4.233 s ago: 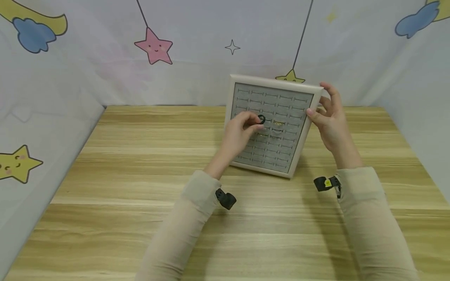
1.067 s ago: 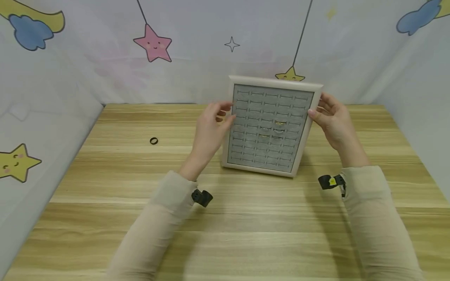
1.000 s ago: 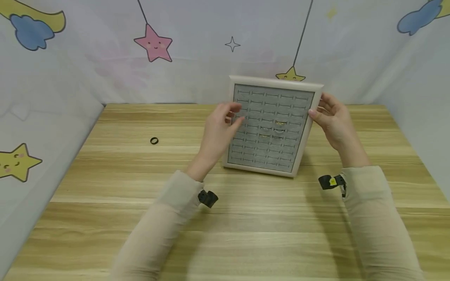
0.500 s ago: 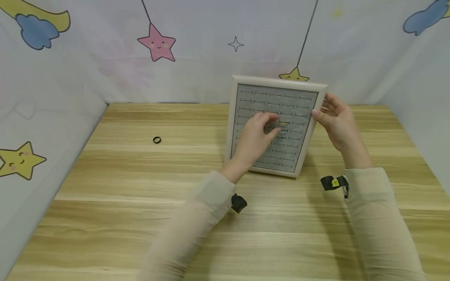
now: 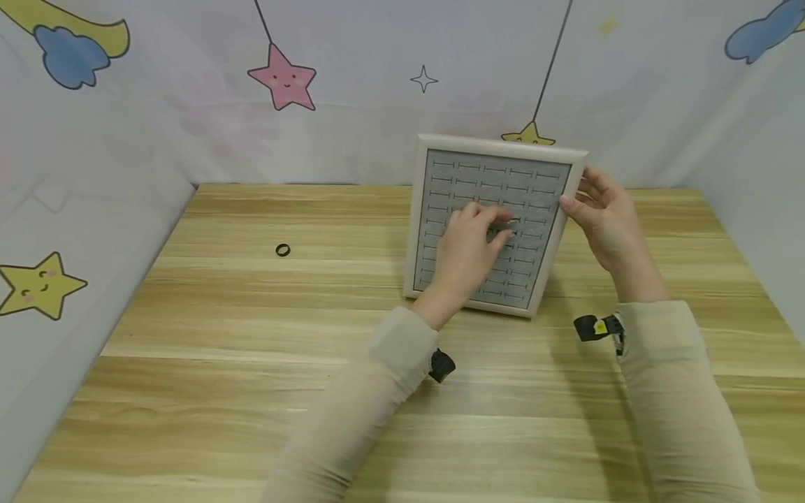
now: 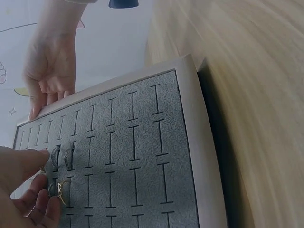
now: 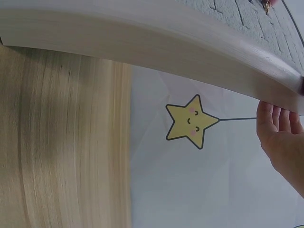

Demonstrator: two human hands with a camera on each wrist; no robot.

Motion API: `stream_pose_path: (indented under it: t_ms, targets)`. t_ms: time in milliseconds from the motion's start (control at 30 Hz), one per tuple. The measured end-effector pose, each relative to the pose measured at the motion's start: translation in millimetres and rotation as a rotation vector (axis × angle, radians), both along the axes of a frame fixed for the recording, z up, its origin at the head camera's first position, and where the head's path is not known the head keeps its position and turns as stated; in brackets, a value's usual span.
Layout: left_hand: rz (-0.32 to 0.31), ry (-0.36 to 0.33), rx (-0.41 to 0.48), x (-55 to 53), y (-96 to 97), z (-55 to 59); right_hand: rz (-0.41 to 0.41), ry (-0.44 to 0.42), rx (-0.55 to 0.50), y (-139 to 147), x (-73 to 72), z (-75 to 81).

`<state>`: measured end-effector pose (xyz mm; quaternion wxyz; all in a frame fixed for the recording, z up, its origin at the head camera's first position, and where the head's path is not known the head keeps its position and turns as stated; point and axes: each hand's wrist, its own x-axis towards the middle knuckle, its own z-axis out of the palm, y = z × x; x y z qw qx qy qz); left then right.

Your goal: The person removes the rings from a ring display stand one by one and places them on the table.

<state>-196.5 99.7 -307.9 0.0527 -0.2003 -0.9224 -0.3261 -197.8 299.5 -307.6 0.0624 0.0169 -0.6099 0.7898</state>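
A white-framed ring display board with grey slotted padding leans upright on the table. My right hand grips its right edge, thumb in front and fingers behind; in the right wrist view these fingers curl behind the frame. In front of the board is my left hand, index fingertip right at a gold ring in a slot. Thumb and index stand apart on either side of that ring. Silver rings and another gold ring sit in nearby slots, hidden by the left hand in the head view.
A black ring lies on the wooden table, left of the board. Behind the table hangs a white cloth backdrop printed with stars and clouds. Both wrists carry small black cameras.
The black ring, first pinched by my left hand at the board, now lies on the table. The left hand has come back rightward to the gold ring. My right hand keeps holding the frame.
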Motion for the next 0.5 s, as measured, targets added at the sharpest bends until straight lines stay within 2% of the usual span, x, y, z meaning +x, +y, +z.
stream_pose_path:
  t_ms: [233, 500]
  targets:
    - [0.015, 0.020, -0.026, 0.2, 0.7, -0.3, 0.001, -0.003, 0.011, -0.7, 1.9, 0.2]
    - [-0.019, -0.020, 0.055, -2.6, -3.4, 1.3, -0.002, -0.001, 0.023, -0.6, 1.8, -0.3]
